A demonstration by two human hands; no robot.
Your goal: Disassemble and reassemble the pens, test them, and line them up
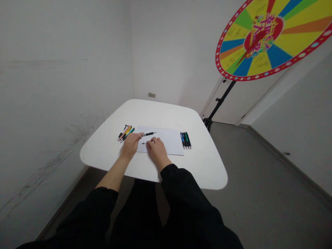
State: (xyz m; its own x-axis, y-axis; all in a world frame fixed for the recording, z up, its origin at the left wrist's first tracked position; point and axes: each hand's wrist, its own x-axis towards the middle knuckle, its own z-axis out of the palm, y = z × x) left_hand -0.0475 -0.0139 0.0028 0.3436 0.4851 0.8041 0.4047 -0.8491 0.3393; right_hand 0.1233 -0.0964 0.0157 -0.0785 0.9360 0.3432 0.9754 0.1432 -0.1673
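Note:
My left hand (131, 143) is closed on a black pen (148, 134) above the left part of the white paper (171, 141). The pen points right, and a thin tip sticks out of its end. My right hand (156, 148) rests on the paper with its fingers curled together; whatever they may hold is hidden. Between the two hands lies a tiny silver pen part (143, 143). Beside my left hand several pens (126, 133) in pink, yellow, green and black lie in a loose group, with small dark pieces behind them.
Several blue, green and black pens (186, 140) lie in a row at the paper's right edge. The white table (204, 162) has rounded corners and stands near the left wall. A colourful prize wheel (285, 58) on a black stand (220, 100) rises behind it at right.

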